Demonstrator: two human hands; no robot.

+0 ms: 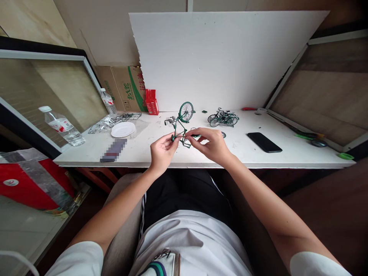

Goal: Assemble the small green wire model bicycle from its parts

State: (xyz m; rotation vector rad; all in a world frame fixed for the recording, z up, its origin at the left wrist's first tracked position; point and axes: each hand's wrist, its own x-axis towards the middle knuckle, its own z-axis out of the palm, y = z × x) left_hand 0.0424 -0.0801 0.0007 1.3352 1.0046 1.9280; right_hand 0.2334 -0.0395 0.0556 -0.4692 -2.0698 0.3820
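A small green model bicycle [178, 123] is tilted above the white table, its spoked wheel [186, 112] pointing away from me. My left hand [163, 148] is closed on the bicycle by its dark green saddle end, with thumb and fingers pinched. Against the frame, my right hand [209, 143] pinches a thin rod-like piece whose kind I cannot make out; its fingers hide much of it. Part of a loose wheel [223, 134] shows behind my right hand. Farther back stand assembled-looking green model bicycles [222, 117], close together.
On the white table [238, 155] lie a black phone [264, 142] at right and a white lid-like disc [123, 129] at left. Frames of small parts [115, 121] lie behind the disc. Water bottles [64, 128], a red box [152, 102] and a white board [224, 57] stand around the edges.
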